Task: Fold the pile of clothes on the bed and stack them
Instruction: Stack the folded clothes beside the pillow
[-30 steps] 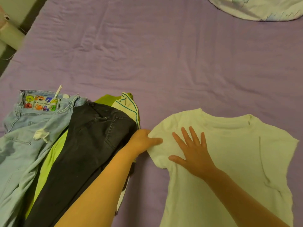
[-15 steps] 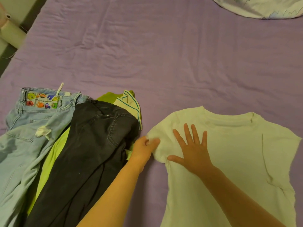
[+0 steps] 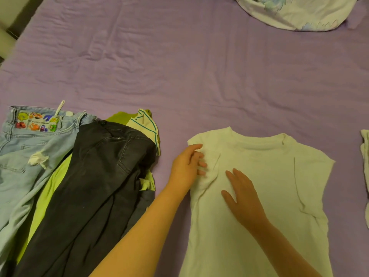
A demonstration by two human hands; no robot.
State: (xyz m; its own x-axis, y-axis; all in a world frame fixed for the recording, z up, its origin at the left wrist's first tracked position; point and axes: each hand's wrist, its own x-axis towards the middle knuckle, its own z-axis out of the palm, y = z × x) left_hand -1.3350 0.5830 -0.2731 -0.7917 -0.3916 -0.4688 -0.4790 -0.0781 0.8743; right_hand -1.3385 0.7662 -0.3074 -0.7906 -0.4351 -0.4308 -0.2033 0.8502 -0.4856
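A white T-shirt (image 3: 269, 186) lies flat on the purple bed sheet (image 3: 179, 66), collar away from me. Its left sleeve is folded inward over the chest. My left hand (image 3: 186, 168) pinches that folded sleeve edge, thumb on top and fingers curled under the cloth. Just to its right, my right hand (image 3: 243, 198) presses flat on the shirt's chest with its fingers straight. The unfolded pile lies at the left: black jeans (image 3: 95, 186) on top, light blue jeans (image 3: 24, 148), a lime green garment (image 3: 50, 188) and a cream collar with teal stripes (image 3: 145, 124).
A white patterned pillow (image 3: 295, 11) sits at the far right of the bed. Another white cloth (image 3: 364, 156) shows at the right edge. The bed's left edge runs along the top left corner.
My left hand has brought the T-shirt's left sleeve inward over the chest. My right hand slid slightly down the shirt, its fingers closer together. The view has shifted left.
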